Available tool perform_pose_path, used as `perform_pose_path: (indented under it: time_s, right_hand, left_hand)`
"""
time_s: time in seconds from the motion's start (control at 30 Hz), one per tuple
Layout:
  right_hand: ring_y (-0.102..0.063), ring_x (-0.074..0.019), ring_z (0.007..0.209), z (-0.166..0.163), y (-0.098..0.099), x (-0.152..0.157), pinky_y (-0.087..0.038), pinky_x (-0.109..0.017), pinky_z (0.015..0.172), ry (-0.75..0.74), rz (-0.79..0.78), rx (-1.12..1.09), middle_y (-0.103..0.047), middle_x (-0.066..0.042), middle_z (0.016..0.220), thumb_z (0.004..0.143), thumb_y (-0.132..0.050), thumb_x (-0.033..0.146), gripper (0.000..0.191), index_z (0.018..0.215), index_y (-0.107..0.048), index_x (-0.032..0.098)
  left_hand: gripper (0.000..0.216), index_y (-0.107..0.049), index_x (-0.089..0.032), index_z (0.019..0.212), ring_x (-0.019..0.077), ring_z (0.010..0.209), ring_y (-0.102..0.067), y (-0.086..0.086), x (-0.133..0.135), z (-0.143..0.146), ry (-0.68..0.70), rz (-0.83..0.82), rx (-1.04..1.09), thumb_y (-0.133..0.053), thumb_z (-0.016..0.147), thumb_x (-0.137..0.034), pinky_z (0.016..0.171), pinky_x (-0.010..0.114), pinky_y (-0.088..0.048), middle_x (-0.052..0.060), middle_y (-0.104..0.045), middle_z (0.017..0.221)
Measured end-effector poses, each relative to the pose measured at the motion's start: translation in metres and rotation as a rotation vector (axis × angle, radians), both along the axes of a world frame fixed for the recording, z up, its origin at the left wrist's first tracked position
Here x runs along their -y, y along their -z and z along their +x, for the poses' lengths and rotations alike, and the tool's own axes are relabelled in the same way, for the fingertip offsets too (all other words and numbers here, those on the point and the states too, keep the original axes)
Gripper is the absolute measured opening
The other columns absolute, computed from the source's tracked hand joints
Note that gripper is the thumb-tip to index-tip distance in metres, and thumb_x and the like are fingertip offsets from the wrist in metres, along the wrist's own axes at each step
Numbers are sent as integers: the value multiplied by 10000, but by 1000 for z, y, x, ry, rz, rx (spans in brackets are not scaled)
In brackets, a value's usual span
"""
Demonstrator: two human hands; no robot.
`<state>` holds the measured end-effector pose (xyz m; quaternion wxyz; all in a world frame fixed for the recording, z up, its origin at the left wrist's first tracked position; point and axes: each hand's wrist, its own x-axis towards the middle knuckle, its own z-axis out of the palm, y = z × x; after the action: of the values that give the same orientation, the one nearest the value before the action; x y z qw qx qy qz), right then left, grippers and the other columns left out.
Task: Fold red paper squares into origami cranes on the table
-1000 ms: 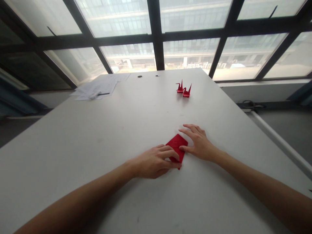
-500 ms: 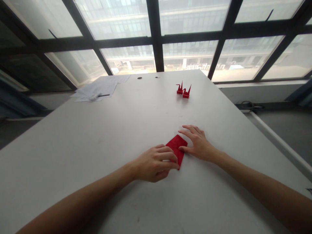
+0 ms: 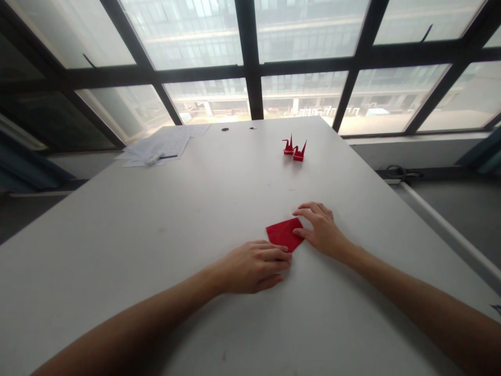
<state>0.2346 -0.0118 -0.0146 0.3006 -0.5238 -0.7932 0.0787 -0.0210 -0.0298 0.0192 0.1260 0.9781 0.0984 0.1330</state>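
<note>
Head view is filled by a white table [image 3: 156, 250], on whose near middle a folded red paper [image 3: 284, 234] lies flat. Papers [image 3: 158, 147] are seen at the table's far left corner, two red paper cranes [image 3: 294, 149] toward its far right edge. The paper's right edge is pressed by the right hand [image 3: 321, 230], fingers spread; its near corner is touched by the left hand [image 3: 252, 265], fingers flat, nothing gripped.

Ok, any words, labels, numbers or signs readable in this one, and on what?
None can be read.
White papers at the table's far left corner: any print is too small and blurred.
Red folded paper under the fingers, and the two red cranes: no text visible.
</note>
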Motion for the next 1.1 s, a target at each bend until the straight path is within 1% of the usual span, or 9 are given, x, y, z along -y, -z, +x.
perform_pose_path:
  time_s: [0.13,0.3,0.43,0.53,0.63,0.73,0.8,0.93,1.1]
  right_hand:
    - [-525,-292,1173,7,-1,-3,-383,-501,1015,31,57,-40,-624,-83,1210,843,-693,188,298,1129,-649,261]
    - [-519,-252,1164,2,-7,3,-371,-439,1010,-199,124,-18,-638,-50,1184,871,-681,192,155,1000,-704,276]
    - [-552,-230,1012,-2,-6,5,-367,-413,937,-227,114,92,-655,-36,994,878,-693,211,98,892,-745,293]
    - [-575,-205,932,-1,-8,5,-380,-375,896,-235,102,141,-671,-40,941,930,-629,194,133,988,-725,265]
    - [-600,-188,903,-3,-12,9,-397,-344,873,-287,77,161,-698,-45,946,962,-587,204,123,951,-708,225]
    - [-615,-205,976,-5,-16,15,-382,-380,924,-296,74,172,-719,-50,1022,963,-595,259,132,917,-714,225]
    - [-603,-230,1087,-5,-17,19,-348,-422,985,-300,73,164,-718,-51,1125,951,-612,260,111,986,-716,239]
    - [-504,-256,1292,0,-15,17,-293,-478,1067,-392,42,146,-672,-32,1282,954,-575,190,246,1150,-688,287]
    - [-525,-254,1240,5,-13,13,-364,-454,1028,-407,-2,100,-664,-43,1233,906,-650,188,258,1102,-732,334]
  left_hand:
    - [253,-608,-184,1209,201,1202,-608,0,0,1,-5,-6,-12,-490,989,-226,1045,324,-460,81,-670,1265]
    - [287,-596,-180,1248,216,1182,-613,1,0,3,-10,-13,6,-501,980,-209,1047,345,-461,103,-667,1256]
    - [281,-605,-191,1240,198,1197,-604,4,-7,-1,-16,-65,73,-491,984,-184,1059,324,-461,101,-669,1249]
    - [316,-602,-231,1261,198,1267,-558,8,-19,-6,-142,-35,99,-463,987,-154,1103,371,-426,80,-641,1310]
    - [343,-571,-252,1317,219,1345,-488,11,-28,-10,-257,0,57,-469,994,-192,1151,430,-366,65,-594,1384]
    - [313,-599,-252,1285,218,1287,-527,9,-29,-12,-280,12,6,-495,990,-229,1124,414,-382,67,-613,1346]
    - [301,-620,-255,1264,218,1215,-562,7,-27,-12,-270,27,-11,-535,975,-256,1089,403,-401,75,-643,1269]
    - [321,-632,-278,1271,223,1131,-575,4,-26,-14,-211,34,-24,-597,956,-335,1055,401,-419,76,-655,1180]
    - [329,-603,-259,1309,226,1236,-539,0,-34,-17,-119,8,-33,-555,984,-280,1079,383,-419,82,-636,1289]
